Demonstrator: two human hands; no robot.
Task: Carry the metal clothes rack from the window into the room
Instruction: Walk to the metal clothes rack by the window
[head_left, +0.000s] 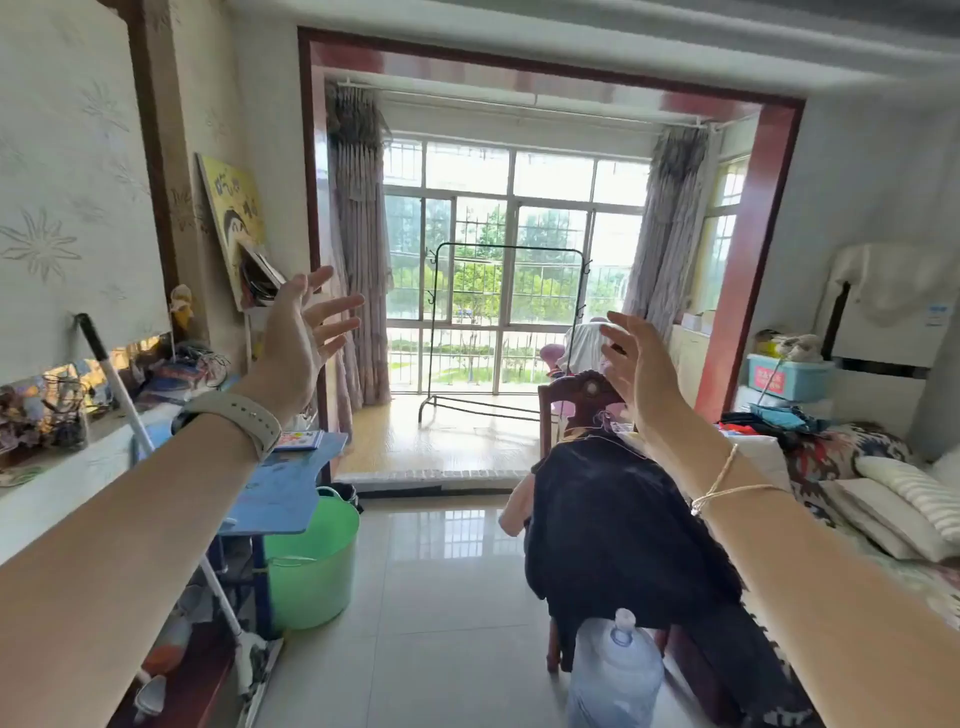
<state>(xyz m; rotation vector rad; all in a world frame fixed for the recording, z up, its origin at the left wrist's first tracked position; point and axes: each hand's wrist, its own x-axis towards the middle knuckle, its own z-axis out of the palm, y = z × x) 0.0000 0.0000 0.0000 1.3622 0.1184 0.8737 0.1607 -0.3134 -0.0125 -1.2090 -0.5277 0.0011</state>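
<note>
The metal clothes rack (434, 322) is a thin black frame with small hooks on its posts. It stands empty on the raised wooden floor right in front of the window (511, 218), far ahead of me. Both my arms are stretched forward at chest height. My left hand (301, 332) is open with fingers spread, a watch on its wrist. My right hand (636, 364) is open too, with a thin cord bracelet on the wrist. Neither hand touches anything.
A wooden chair (587, 395) draped with a dark garment stands ahead on the right, a large water bottle (615, 670) in front of it. A green tub (311, 566), a blue table (283, 488) and a mop (124, 395) line the left. A bed (857, 488) fills the right. A step (431, 475) leads up to the window area.
</note>
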